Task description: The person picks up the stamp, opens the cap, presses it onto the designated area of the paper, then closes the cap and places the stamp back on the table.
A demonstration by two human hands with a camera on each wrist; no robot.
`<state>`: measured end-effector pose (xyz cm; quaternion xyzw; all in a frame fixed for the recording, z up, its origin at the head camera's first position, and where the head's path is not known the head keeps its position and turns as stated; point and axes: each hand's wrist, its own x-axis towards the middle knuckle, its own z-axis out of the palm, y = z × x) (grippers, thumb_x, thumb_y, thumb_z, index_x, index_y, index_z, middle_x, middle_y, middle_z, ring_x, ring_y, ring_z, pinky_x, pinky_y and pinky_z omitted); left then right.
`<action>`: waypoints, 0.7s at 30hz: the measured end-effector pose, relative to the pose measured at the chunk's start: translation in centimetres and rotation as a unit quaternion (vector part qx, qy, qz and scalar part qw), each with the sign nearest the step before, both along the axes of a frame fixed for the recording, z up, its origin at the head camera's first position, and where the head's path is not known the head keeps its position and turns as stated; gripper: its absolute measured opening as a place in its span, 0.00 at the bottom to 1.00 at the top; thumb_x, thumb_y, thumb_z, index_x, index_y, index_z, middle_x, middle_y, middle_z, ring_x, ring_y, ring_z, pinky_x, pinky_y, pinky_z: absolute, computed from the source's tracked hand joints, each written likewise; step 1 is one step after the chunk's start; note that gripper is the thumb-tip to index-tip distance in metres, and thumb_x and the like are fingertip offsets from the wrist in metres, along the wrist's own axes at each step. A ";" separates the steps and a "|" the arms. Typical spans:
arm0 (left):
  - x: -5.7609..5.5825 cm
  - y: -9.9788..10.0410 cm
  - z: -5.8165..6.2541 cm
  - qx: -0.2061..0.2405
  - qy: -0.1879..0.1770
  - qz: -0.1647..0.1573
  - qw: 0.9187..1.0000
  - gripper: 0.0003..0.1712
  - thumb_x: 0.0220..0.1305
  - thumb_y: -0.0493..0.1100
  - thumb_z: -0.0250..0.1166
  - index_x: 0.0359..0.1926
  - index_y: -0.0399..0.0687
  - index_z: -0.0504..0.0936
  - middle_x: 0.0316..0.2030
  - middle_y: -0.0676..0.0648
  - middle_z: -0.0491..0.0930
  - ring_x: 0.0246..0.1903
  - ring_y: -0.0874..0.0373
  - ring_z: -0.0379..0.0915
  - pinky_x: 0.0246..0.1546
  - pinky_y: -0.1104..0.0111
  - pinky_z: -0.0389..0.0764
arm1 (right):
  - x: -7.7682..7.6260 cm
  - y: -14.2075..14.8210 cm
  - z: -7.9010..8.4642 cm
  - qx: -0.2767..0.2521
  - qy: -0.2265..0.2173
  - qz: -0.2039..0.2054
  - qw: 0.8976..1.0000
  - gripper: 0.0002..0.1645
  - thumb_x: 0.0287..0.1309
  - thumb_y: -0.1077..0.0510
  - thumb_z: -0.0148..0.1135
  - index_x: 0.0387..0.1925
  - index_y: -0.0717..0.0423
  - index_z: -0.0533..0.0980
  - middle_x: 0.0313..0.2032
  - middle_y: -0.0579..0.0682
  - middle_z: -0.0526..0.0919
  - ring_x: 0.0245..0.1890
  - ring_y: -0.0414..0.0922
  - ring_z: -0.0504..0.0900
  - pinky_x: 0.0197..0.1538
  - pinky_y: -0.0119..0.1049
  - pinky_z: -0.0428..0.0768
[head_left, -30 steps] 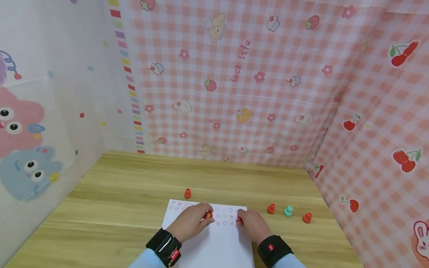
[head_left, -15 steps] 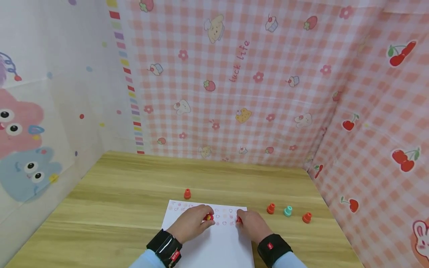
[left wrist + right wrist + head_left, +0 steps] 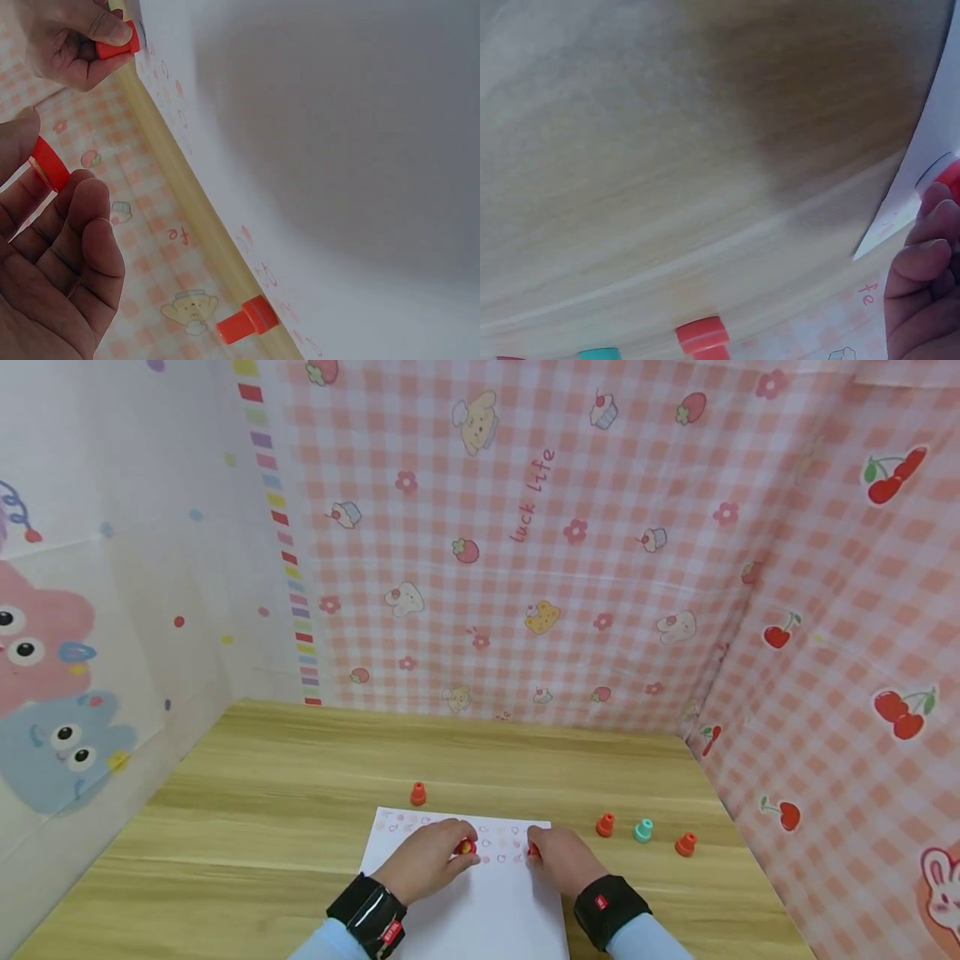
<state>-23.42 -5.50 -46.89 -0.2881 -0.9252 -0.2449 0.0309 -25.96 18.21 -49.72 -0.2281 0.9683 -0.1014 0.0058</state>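
- Right hand has its thumb and curled fingers clamped on a red stamp. That one's at the far right part of the paper, with a pale, see-through-looking rim at the paper end. Can't tell how hard it's pressed.
- Left hand is pinching a short red round piece between thumb and fingers, just above the paper's far half. It's glossy, and the head view catches yellow in the middle of it.
- Paper is plain white on the near side, with rows of little pinkish-red marks along the far end. Some look filled in, some are just outlines, too small to make out properly.
- Left of centre, just past the far edge, a spare orange-red stamp stands upright: wide base, skinnier knob.
- Off to the right, a row of three the same shape: orangey one, teal one, then rightmost red one, all on the wood-grain table.
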 end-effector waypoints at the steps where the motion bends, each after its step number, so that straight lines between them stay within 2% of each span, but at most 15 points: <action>1: 0.0 0.0 0.0 0.000 -0.003 0.001 1.000 0.17 0.56 0.51 0.64 0.42 0.47 0.78 0.29 0.59 0.73 0.28 0.66 0.67 0.36 0.68 0.72 | -0.1 0.0 0.0 0.000 -0.001 0.000 1.000 0.10 0.50 0.56 0.66 0.34 0.52 0.74 0.19 0.40 0.69 0.21 0.40 0.66 0.28 0.31 0.68; 7: 0.1 0.0 -0.1 0.000 0.000 0.002 1.000 0.16 0.56 0.51 0.64 0.42 0.48 0.78 0.29 0.59 0.73 0.29 0.66 0.67 0.36 0.68 0.72 | -0.2 0.0 0.1 0.001 -0.018 -0.013 1.000 0.10 0.50 0.56 0.66 0.33 0.50 0.74 0.19 0.40 0.69 0.22 0.41 0.67 0.29 0.32 0.68; 15: 0.2 -0.1 -0.2 0.005 0.010 -0.008 1.000 0.16 0.56 0.51 0.63 0.41 0.47 0.78 0.30 0.59 0.73 0.29 0.67 0.66 0.35 0.68 0.72 | 0.0 -0.1 0.4 0.002 -0.013 -0.011 1.000 0.09 0.50 0.57 0.66 0.33 0.51 0.74 0.19 0.40 0.69 0.22 0.41 0.67 0.28 0.32 0.68; 21: 0.1 -0.1 -0.4 -0.001 0.007 0.001 1.000 0.15 0.56 0.51 0.64 0.41 0.48 0.78 0.30 0.59 0.73 0.29 0.66 0.66 0.36 0.68 0.72 | 0.2 -0.2 0.4 0.003 -0.011 -0.008 1.000 0.10 0.50 0.57 0.66 0.34 0.52 0.74 0.19 0.40 0.68 0.22 0.41 0.67 0.28 0.32 0.68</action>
